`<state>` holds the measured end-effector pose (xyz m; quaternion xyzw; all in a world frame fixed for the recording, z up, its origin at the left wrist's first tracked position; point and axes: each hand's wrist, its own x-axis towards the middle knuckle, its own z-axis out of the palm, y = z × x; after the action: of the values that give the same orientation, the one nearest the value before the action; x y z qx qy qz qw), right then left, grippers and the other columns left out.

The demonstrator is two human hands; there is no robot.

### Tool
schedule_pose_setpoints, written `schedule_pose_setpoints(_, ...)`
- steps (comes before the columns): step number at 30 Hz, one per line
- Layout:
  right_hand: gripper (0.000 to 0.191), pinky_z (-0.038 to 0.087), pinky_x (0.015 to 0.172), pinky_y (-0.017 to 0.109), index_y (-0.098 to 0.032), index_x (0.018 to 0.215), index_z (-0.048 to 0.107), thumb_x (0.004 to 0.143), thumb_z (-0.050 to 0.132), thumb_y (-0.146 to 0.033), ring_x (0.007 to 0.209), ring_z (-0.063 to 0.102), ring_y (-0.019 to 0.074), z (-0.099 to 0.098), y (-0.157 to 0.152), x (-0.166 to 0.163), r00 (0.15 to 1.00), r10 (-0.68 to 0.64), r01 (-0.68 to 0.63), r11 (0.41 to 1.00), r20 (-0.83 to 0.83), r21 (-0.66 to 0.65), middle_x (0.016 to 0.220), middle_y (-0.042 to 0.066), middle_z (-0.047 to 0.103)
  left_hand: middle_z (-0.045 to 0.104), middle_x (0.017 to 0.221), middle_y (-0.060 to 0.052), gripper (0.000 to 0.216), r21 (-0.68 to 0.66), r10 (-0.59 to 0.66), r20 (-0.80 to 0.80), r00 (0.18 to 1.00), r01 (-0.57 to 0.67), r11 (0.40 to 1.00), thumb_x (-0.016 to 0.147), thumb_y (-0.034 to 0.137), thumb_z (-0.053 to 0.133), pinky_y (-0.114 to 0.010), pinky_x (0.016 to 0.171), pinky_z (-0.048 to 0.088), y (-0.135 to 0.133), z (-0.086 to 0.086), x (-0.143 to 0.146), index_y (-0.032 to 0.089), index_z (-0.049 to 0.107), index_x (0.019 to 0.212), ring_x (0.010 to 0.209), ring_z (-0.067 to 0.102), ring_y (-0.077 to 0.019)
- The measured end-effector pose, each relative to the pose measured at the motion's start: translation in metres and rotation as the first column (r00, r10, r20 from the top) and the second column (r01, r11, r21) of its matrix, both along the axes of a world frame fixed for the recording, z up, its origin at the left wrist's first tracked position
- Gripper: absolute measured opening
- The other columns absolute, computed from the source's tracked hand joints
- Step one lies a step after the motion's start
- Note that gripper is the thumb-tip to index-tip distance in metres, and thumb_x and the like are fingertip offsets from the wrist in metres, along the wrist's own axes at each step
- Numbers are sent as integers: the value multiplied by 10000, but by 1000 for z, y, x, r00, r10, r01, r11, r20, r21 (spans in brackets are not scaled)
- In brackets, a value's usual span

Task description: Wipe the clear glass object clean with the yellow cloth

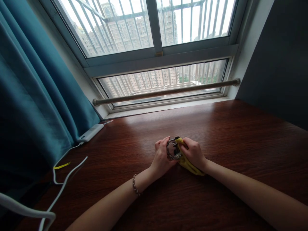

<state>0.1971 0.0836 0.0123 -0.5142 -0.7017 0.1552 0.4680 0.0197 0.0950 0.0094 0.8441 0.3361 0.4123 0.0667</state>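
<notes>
Both my hands meet over the middle of a dark wooden table (228,134). My left hand (160,158), with a bead bracelet on its wrist, is closed round a silver metal wristwatch (172,150), its band looped. My right hand (194,153) is closed on a yellow cloth (190,166), pressing a fold of it against the watch's right side. The rest of the cloth trails under my right wrist onto the table.
A white power bank (90,132) lies at the table's far left, by a teal curtain (36,96), with a white cable (61,183) running toward me. A small yellow strip (62,166) lies beside the cable. A barred window (158,48) and a rail (166,92) stand behind the table.
</notes>
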Motion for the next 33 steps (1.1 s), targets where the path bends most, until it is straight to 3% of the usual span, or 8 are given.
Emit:
schedule_pose_setpoints(7, 201, 312, 634, 292, -172, 727, 490, 871, 400, -281, 654, 506, 163, 8, -6, -8, 999, 3, 4, 986, 39, -169, 699, 43, 567, 346, 1313, -170, 851, 46, -72, 22, 997, 71, 996, 672, 204, 691, -466, 1005, 420, -2, -8, -3, 179, 187, 1358, 1229, 392, -279)
schedule_pose_setpoints(16, 238, 323, 626, 290, -161, 693, 518, 846, 418, -314, 640, 512, 165, 13, -10, -15, 995, 4, -40, 935, -101, -353, 686, 51, 588, 224, 1370, -187, 836, 71, -105, -30, 994, 107, 992, 748, 104, 568, -553, 1024, 349, -8, -2, -5, 221, 85, 1420, 1280, 279, -321)
schedule_pose_setpoints(20, 237, 317, 618, 287, -154, 698, 528, 834, 426, -320, 637, 507, 162, 7, -7, -13, 993, -35, -6, 941, -116, -337, 675, 42, 576, 236, 1359, -194, 843, -33, -219, -11, 976, 219, 975, 701, 137, 608, -520, 1022, 369, -6, 10, -8, 185, 131, 1395, 1263, 301, -318)
schedule_pose_setpoints(25, 224, 298, 581, 273, -151, 667, 518, 808, 459, -315, 588, 468, 137, 6, -9, -10, 990, -29, -13, 955, -136, -298, 618, 18, 544, 298, 1261, -148, 785, -162, -370, 49, 928, 373, 913, 658, 226, 655, -456, 1003, 402, 2, 30, -14, 192, 262, 1337, 1207, 369, -293)
schedule_pose_setpoints(30, 241, 280, 561, 260, -155, 649, 488, 818, 462, -325, 555, 441, 115, 9, -11, -10, 992, -22, -7, 973, -124, -232, 580, -4, 504, 306, 1264, -147, 837, -288, -398, 102, 912, 410, 866, 671, 357, 700, -384, 954, 450, 8, 41, -15, 187, 253, 1358, 1177, 435, -271)
schedule_pose_setpoints(33, 231, 284, 568, 256, -155, 673, 498, 824, 472, -328, 556, 442, 108, 9, -10, -9, 994, -30, 10, 983, -108, -181, 583, -14, 495, 457, 1211, -140, 878, -340, -388, 68, 919, 387, 857, 666, 318, 732, -368, 878, 497, 9, 38, -16, 198, 224, 1372, 1063, 538, -243)
